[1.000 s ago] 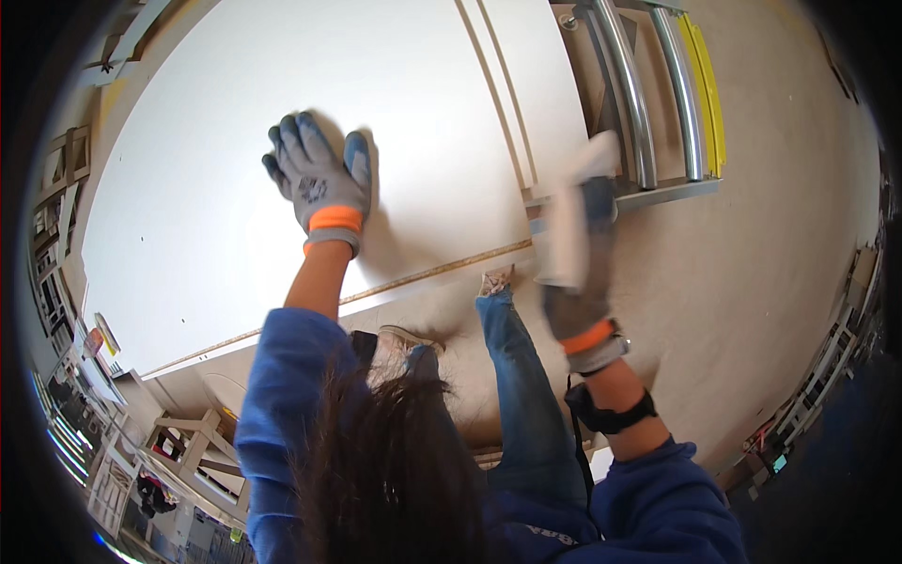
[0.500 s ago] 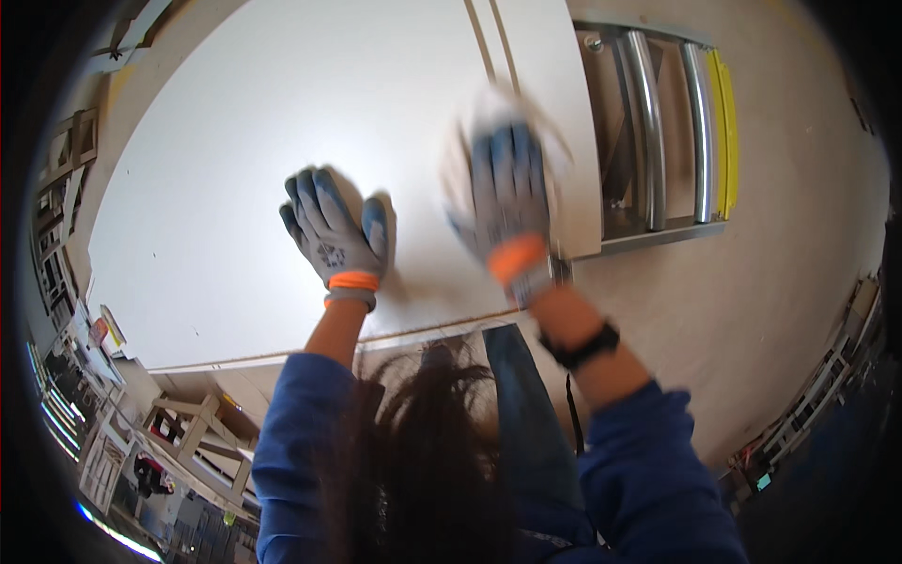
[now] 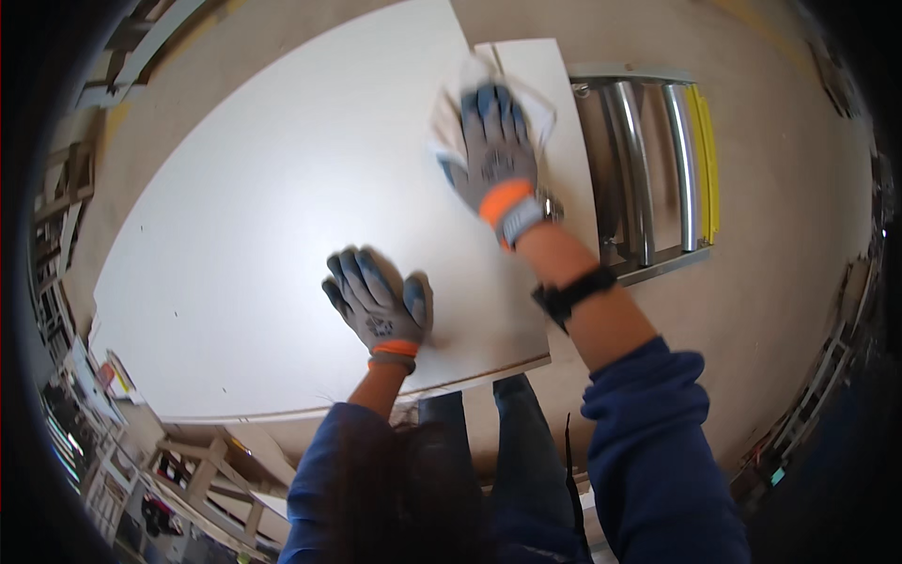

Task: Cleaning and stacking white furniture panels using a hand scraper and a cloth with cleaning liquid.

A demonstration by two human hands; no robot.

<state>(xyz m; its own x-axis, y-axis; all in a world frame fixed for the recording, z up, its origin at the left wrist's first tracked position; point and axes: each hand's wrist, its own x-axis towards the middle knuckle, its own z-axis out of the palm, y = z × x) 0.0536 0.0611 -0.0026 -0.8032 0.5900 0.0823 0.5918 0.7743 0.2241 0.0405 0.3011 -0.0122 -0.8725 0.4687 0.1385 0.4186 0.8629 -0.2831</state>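
A large white panel [image 3: 235, 216] lies flat in front of me, its lower edge close to my legs. My left hand [image 3: 376, 301], in a grey glove with dark blue fingertips and an orange cuff, rests open with its palm on the panel. Farther off and to the right, my right hand [image 3: 496, 150], gloved alike, holds a white cloth [image 3: 536, 115] under its palm and fingers against the surface. The cloth bunches out on both sides of the hand. Near the right hand runs a narrower white strip [image 3: 568, 179] along the panel's right side.
Right of the panel stands a metal roller frame [image 3: 635, 169] with shiny rollers and a yellow edge [image 3: 707, 164]. A wooden frame [image 3: 202, 470] stands at the lower left. More wooden racks [image 3: 70, 179] line the far left, over a beige floor [image 3: 780, 263].
The view has shifted, and the panel's far right corner now shows. My right hand and the cloth have slid farther away over the panel; my left hand stays flat on it.
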